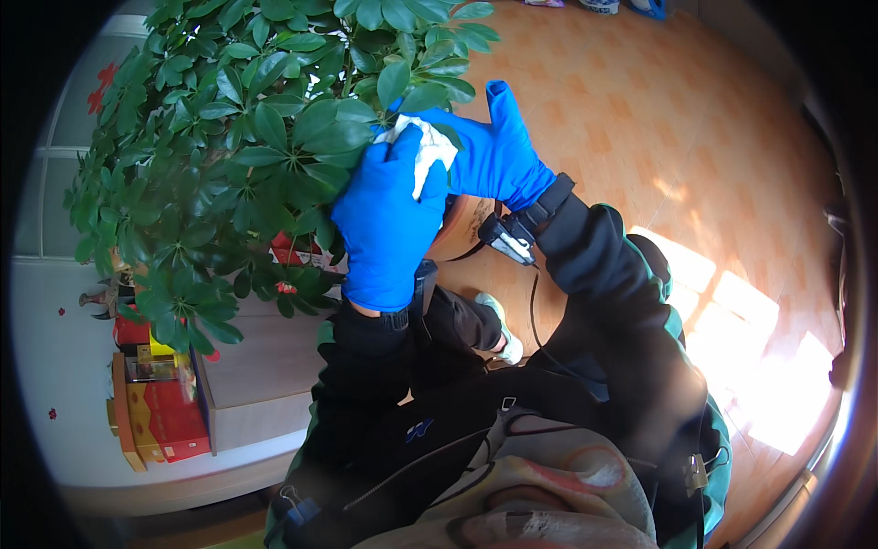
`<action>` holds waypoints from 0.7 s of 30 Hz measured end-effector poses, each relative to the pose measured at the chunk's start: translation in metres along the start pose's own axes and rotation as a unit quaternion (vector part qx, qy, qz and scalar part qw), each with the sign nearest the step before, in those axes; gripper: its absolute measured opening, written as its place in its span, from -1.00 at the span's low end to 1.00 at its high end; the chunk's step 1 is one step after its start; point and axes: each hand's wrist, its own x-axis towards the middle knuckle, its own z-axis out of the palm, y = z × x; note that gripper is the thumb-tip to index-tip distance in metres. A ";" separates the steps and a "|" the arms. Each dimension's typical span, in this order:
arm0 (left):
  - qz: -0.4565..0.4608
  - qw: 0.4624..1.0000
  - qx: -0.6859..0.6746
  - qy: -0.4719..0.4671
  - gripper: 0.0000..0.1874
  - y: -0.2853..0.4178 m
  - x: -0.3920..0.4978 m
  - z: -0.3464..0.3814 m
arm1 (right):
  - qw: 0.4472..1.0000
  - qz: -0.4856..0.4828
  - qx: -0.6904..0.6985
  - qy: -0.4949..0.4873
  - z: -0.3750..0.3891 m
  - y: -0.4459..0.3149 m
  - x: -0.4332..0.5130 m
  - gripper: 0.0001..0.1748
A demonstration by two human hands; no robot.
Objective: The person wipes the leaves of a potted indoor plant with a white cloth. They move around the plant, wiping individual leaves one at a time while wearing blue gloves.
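Observation:
My left hand (389,230), in a blue glove, grips a crumpled white cloth (433,147) at the right side of a large leafy potted plant (302,127). My right hand (494,152), gloved in blue too, reaches in behind the cloth among the leaves, palm side partly hidden. Its thumb sticks up, away from the rest of the hand. Leaves and cloth cover most of its fingers, so whether they hold a leaf cannot be seen. Below the hands, part of a round brown plant pot (470,226) shows.
A low cabinet (264,357) stands at the left, with red and yellow boxes (164,418) beside it. A black cable (535,309) hangs from a device (511,237) strapped to my right wrist. Tiled floor (617,123) extends right, with sunlit patches. Several items (600,5) stand at the top edge.

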 end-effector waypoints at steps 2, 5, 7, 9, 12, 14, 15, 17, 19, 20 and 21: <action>0.001 0.999 -0.046 0.008 -0.48 -0.001 -0.007 0.009 | 1.000 -0.001 0.018 -0.013 0.002 -0.001 0.000 0.27; 0.012 0.982 -0.188 -0.030 -0.49 -0.001 -0.024 0.015 | 0.997 -0.010 0.058 -0.042 0.005 -0.001 -0.001 0.26; 0.002 0.957 -0.274 -0.092 -0.54 -0.001 -0.033 0.013 | 0.999 -0.026 -0.011 -0.032 0.006 0.001 -0.001 0.21; 0.030 0.935 -0.336 -0.109 -0.58 0.002 -0.040 0.007 | 0.999 -0.013 0.003 -0.044 0.006 0.003 -0.002 0.19; 0.068 0.949 -0.306 -0.021 -0.52 0.003 -0.035 -0.011 | 1.000 -0.009 -0.003 0.005 0.004 0.006 -0.001 0.14; 0.072 0.954 -0.291 0.026 -0.50 0.002 -0.026 -0.026 | 1.000 -0.016 0.002 0.020 0.001 0.007 0.003 0.10; 0.090 0.962 -0.250 0.067 -0.49 0.003 -0.019 -0.030 | 0.999 -0.019 -0.018 0.034 -0.001 0.006 0.005 0.07; 0.095 0.972 -0.196 0.088 -0.47 0.002 0.002 -0.032 | 0.996 -0.026 -0.008 0.082 -0.005 0.005 0.007 0.03; 0.059 0.989 -0.115 0.067 -0.50 0.004 0.016 -0.029 | 0.995 -0.057 -0.020 0.073 -0.008 0.005 0.008 -0.06; 0.053 0.993 -0.080 0.071 -0.51 0.003 0.024 -0.026 | 0.995 -0.055 -0.053 0.062 -0.010 0.003 0.009 -0.06; 0.061 0.993 -0.048 0.087 -0.52 0.003 0.030 -0.022 | 0.996 -0.045 -0.067 0.050 -0.012 0.001 0.008 -0.05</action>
